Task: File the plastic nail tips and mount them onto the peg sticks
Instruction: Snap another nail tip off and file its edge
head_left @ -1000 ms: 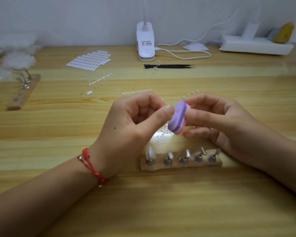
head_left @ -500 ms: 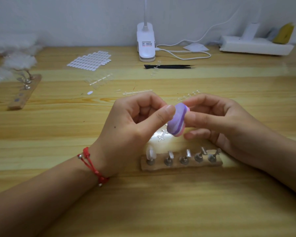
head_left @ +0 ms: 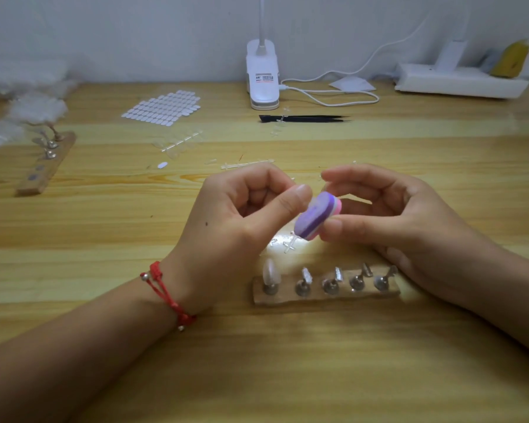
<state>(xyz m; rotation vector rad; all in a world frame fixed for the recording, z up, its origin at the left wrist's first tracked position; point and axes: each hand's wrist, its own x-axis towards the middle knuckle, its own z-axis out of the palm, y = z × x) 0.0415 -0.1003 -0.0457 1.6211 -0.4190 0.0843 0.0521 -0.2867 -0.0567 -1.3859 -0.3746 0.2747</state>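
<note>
My right hand point(head_left: 403, 221) grips a small purple and pink filing block point(head_left: 316, 219) between thumb and fingers. My left hand point(head_left: 239, 227) is curled with thumb and forefinger pinched against the block's upper edge; the nail tip between them is hidden. Just below both hands lies a wooden peg holder point(head_left: 326, 296) with several metal pegs. Its leftmost peg carries a clear nail tip point(head_left: 271, 273); the other pegs are bare. A clear plastic sprue piece point(head_left: 289, 245) lies on the table under the block.
A sheet of adhesive tabs point(head_left: 162, 106), clear nail-tip strips point(head_left: 180, 143), black tweezers point(head_left: 303, 118), a white clip lamp base point(head_left: 262, 77) with its cable and a white power strip point(head_left: 458, 82) sit further back. A second peg holder point(head_left: 45, 163) lies at far left.
The filing block has tilted and slid down and to the right against my left thumb and forefinger. My right fingers have opened a little above it.
</note>
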